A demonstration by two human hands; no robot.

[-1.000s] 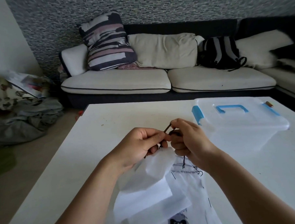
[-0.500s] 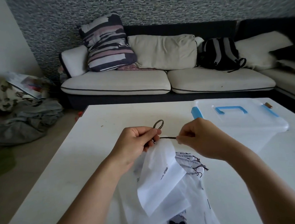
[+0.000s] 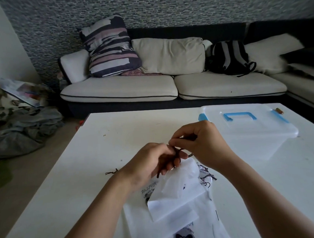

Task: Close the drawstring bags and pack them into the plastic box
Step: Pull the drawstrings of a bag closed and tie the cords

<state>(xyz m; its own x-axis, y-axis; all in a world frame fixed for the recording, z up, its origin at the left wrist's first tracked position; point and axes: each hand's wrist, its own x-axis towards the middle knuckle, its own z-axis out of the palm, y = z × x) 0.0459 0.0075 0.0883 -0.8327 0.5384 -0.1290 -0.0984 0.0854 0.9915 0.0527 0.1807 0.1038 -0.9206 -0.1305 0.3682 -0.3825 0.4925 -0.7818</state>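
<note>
A small white drawstring bag (image 3: 180, 188) hangs just above a pile of white printed drawstring bags (image 3: 184, 225) near the table's front edge. Its dark brown drawstring (image 3: 177, 151) runs between my two hands at the bag's neck. My left hand (image 3: 154, 164) has the cord wound over its fingers and grips the bag's top. My right hand (image 3: 200, 144) pinches the cord just above and to the right. A clear plastic box (image 3: 252, 138) with a blue handle and blue latches stands lidded at the right rear of the table.
The white table (image 3: 83, 176) holds a loose cord end (image 3: 111, 172) left of my left wrist and a small brown object (image 3: 279, 111) behind the box. Beyond the table stands a sofa (image 3: 151, 86) with cushions and a backpack (image 3: 227, 58). Clothes lie heaped on the floor (image 3: 18, 128) at left.
My right hand has come back in from the right and up over my left fingers, so the cord is no longer stretched sideways. The cord loop above my left hand is gone.
</note>
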